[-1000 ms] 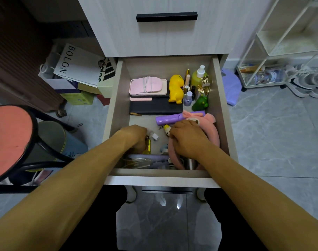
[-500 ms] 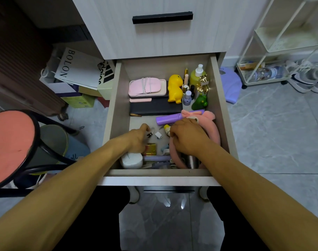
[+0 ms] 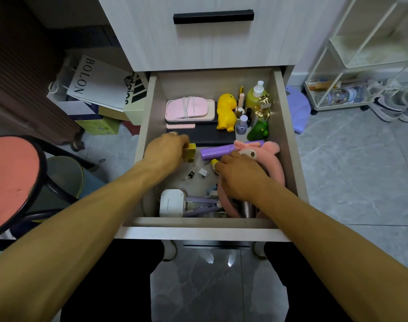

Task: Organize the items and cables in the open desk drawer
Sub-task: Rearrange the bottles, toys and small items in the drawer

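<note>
The open drawer [image 3: 289,145] holds many small items. My left hand [image 3: 167,151] grips a small gold box [image 3: 189,152] near the drawer's left middle, in front of a black case [image 3: 212,135]. My right hand [image 3: 240,176] rests on a pink plush headband [image 3: 273,163], fingers curled over it beside a small yellow trinket [image 3: 213,162]. A purple tube [image 3: 218,152] lies just behind my right hand. At the back sit a pink case wrapped with a white cable [image 3: 190,109], a yellow duck toy [image 3: 226,111] and bottles [image 3: 256,95]. A white charger [image 3: 171,203] and purple cables [image 3: 202,205] lie at the front.
A binder clip [image 3: 190,175] and a small white piece [image 3: 203,172] lie on the drawer floor between my hands. A closed drawer with a black handle [image 3: 213,16] is above. A red stool [image 3: 11,180] stands left, paper bags [image 3: 94,84] behind it, a white rack [image 3: 361,66] right.
My left hand moved from the drawer's front left corner toward the back, now holding the gold box, and uncovered the white charger. My right hand stayed on the headband.
</note>
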Demonstrator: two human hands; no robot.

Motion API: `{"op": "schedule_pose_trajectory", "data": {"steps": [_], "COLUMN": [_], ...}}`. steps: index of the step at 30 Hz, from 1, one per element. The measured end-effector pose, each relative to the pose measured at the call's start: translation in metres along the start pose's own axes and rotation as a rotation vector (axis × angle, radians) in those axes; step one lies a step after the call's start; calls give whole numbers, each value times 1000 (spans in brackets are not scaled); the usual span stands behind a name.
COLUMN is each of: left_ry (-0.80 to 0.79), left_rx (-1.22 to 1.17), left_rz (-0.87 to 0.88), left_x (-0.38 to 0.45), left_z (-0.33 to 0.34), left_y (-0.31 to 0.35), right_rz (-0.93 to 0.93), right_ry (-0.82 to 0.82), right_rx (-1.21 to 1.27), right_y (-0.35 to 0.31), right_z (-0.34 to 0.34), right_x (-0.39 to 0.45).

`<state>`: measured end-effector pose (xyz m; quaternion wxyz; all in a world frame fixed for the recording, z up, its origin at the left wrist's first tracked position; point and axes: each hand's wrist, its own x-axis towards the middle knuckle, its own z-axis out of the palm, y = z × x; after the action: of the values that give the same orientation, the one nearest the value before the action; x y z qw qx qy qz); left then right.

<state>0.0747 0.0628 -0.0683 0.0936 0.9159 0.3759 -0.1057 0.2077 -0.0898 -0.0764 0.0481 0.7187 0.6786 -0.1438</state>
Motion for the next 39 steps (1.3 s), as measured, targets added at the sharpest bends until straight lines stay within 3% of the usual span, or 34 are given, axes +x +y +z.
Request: {"op": "schedule_pose_trajectory", "data": {"steps": [5, 10, 14, 21, 30, 39], "left_ry": [-178, -113, -64, -220, -94, -107], "left_rx": [-68, 111, 229, 82, 351, 351], "left_rz": [-120, -96, -27, 14, -31, -29], "left_x": [33, 38, 33, 25, 21, 17], "left_z": [17, 37, 39, 41, 37, 42], "left_y": [1, -5, -7, -11, -1, -4], "right_rz": [11, 74, 161, 221, 316, 161], "right_ry": [-32, -17, -94, -179, -131, -52], "right_rx": [-58, -69, -16, -13, -23, -209], "right_y": [-2, 5, 12, 18, 20, 19], "right_z": [-1, -9, -7, -2, 3, 12], "right_x": [12, 35, 55, 74, 83, 97]}}
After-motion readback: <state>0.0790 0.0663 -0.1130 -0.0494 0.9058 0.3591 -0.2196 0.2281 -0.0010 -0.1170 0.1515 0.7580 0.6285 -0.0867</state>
